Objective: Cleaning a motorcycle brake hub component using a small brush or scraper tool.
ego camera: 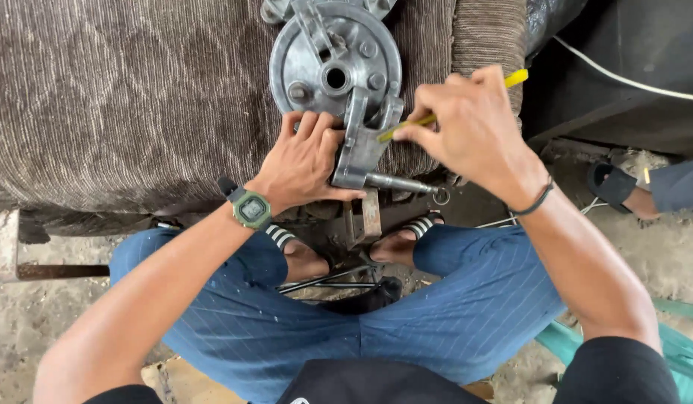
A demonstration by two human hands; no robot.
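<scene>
Brown fabric seat (pixel 122 97), left hand (pixel 305 161) steadying metal hub (pixel 339 75), right hand (pixel 466 127) pinching yellow tool (pixel 517 77)

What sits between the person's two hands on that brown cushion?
In the head view, a grey metal arm of the round metal part lies between the left hand and right hand, which holds a yellow tool to it.
</scene>
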